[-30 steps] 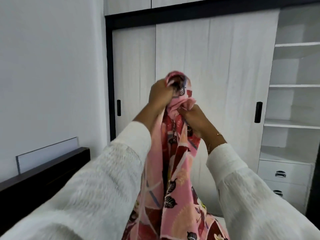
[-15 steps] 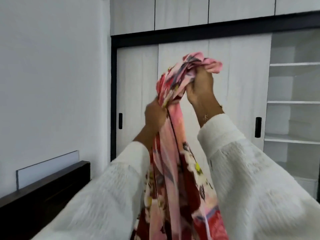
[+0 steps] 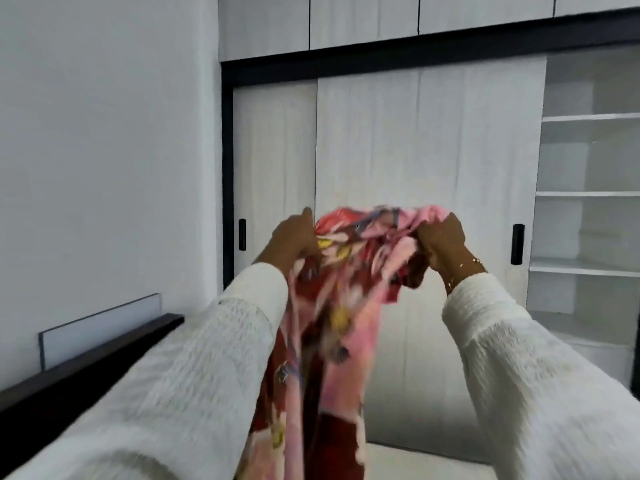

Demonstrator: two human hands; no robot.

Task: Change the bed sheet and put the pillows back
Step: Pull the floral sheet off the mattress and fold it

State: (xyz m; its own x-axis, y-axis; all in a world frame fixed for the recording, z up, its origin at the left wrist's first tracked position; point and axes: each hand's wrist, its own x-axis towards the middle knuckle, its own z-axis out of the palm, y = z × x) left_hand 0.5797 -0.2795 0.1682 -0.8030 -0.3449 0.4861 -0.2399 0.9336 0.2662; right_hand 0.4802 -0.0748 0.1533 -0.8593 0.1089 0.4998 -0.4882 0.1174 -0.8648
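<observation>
A second ago both hands gripped the bed sheet [image 3: 332,306] bunched close together, the left hand [image 3: 294,237] a little higher. Half a second ago the right hand [image 3: 441,242] had risen well above the left, drawing the cloth up. Now the two hands are level and spread apart, with the sheet's upper edge stretched between them; the blurred cloth seems to be in motion. The view has tilted up, showing more of the upper cupboards [image 3: 363,19]
</observation>
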